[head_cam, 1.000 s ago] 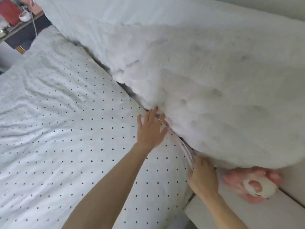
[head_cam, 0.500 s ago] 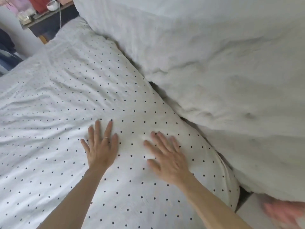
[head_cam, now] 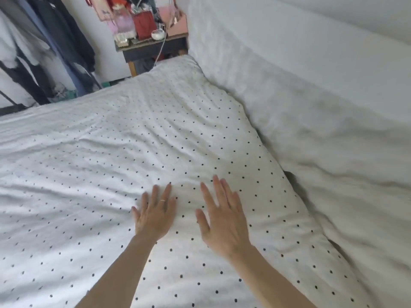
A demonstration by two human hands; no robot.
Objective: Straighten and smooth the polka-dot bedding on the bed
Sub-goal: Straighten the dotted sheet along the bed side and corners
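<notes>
The white polka-dot bedding covers the bed from the near edge to the far end, with shallow creases across its left and middle. My left hand, a ring on one finger, lies flat on it with fingers straight and spread. My right hand lies flat beside it, a hand's width to the right, fingers straight and pointing away from me. Both palms press on the raised right part of the bedding, near its right edge.
A plain white fluffy cover runs along the bed's right side against the wall, with a dark gap between it and the bedding. Beyond the far end stand a cluttered dark table and hanging clothes.
One second ago both hands were at the bedding's right edge under the fluffy cover. They came onto the top of the bedding, lie flat, and have slid slightly forward while the view lifted.
</notes>
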